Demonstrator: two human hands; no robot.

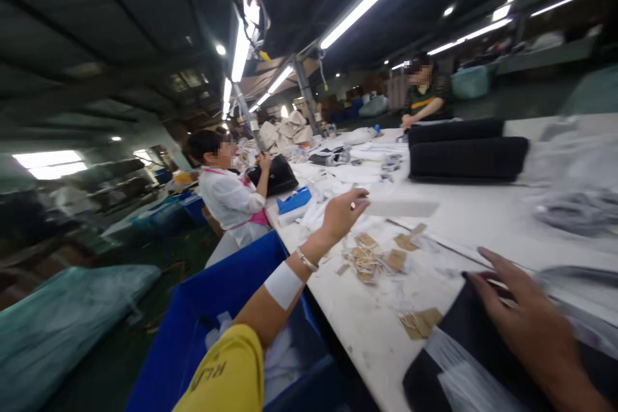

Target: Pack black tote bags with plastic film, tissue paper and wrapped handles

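A long white desk (352, 309) runs away from the wearer, and a deep blue bin (159, 341) with white stuff inside stands against its left edge. A pale green wrapped bundle (72, 309) lies on the floor to the left. 1 person in a white top (224, 196) stands at the desk's left side, both hands at a black bag (275, 177); another person in a dark striped top (429, 96) leans over the far side. On the desk, a black padded stack (468, 158) lies beyond the wearer's right hand. Nearest is the black cloth (466, 312), at the desk's lower right, with clear plastic (466, 367) over part of it. The right hand (531, 318) rests on this cloth, thumb and fingers loosely apart; whether it grips the cloth, I cannot tell. The left hand (344, 214) is half curled above the desk, thumb and forefinger near each other; whether it pinches anything small, I cannot tell. A blue item (294, 201) lies beyond it. Brown tags (396, 261) with pale strings lie scattered between the 2 hands, some just beside the black cloth.
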